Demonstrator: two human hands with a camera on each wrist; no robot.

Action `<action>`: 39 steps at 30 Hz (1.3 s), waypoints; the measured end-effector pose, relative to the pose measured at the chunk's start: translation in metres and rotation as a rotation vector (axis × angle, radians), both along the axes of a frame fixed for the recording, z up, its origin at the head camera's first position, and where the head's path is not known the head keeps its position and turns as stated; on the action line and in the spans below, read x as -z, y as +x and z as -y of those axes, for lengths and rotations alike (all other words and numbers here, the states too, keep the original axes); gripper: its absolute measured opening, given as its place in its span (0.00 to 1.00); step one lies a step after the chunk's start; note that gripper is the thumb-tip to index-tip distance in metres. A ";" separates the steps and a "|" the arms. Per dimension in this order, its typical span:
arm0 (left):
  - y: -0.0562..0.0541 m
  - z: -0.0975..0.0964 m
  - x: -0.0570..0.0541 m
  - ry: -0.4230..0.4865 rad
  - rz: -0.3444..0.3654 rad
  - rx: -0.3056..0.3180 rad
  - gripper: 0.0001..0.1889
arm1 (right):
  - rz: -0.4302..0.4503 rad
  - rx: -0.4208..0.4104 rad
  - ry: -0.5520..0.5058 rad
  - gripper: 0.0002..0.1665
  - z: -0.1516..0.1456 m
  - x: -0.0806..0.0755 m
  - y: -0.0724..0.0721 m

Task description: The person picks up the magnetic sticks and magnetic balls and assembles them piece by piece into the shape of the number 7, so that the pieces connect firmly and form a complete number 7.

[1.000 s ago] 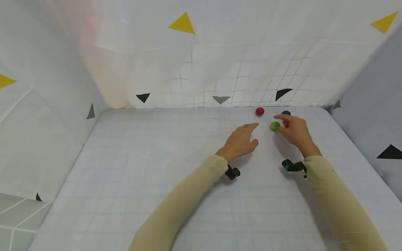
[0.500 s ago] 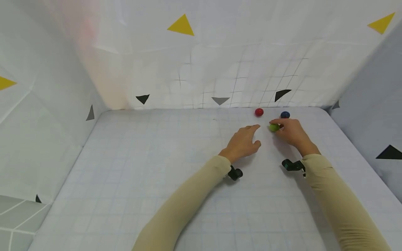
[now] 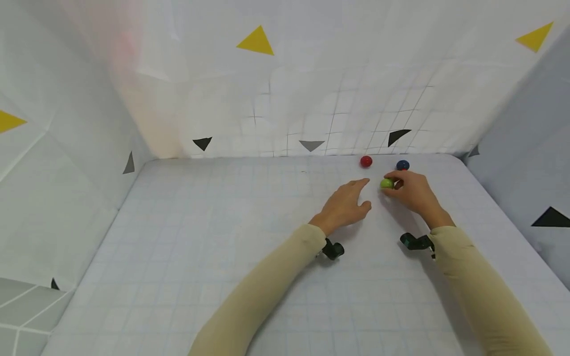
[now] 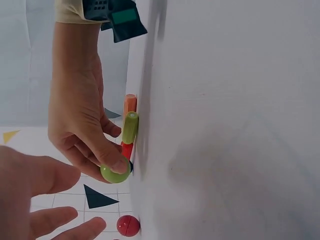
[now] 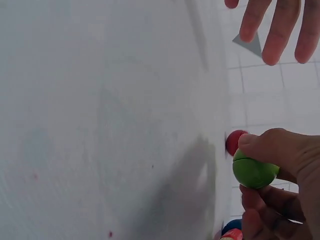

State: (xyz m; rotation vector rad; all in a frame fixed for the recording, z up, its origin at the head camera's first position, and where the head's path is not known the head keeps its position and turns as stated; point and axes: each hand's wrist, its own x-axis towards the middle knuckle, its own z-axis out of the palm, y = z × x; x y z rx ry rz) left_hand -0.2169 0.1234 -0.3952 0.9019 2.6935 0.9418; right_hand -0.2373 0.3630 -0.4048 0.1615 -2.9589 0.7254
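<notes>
My right hand (image 3: 414, 194) pinches a green ball (image 5: 254, 171) between thumb and fingers, near the back of the table. A seam shows on the ball. In the left wrist view a short green rod (image 4: 130, 128) and an orange rod (image 4: 130, 102) lie past my right hand, with a red piece (image 4: 127, 150) beside them. A blue ball (image 3: 403, 165) sits just behind my right hand, and the red piece shows partly below it. To the left, a red ball (image 3: 366, 161) rests near the back wall. My left hand (image 3: 343, 203) hovers with fingers spread and nothing in them.
A white table (image 3: 200, 257) with a faint grid meets a white back wall (image 3: 213, 89) right behind the balls. Side walls stand at left and right. Each wrist carries a dark camera (image 3: 331, 249).
My right hand's thumb and fingers have come together round the green ball, its palm covering more of the red piece. My left hand has shifted slightly right. The view has tilted a little.
</notes>
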 end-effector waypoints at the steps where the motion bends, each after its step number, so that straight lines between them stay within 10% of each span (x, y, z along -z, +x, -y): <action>1: 0.001 0.001 -0.001 0.006 0.002 -0.003 0.32 | -0.015 0.002 -0.017 0.23 0.001 -0.001 0.003; 39: 0.015 0.068 -0.015 0.055 -0.084 -0.022 0.32 | -0.096 -0.050 -0.205 0.25 0.059 -0.029 0.031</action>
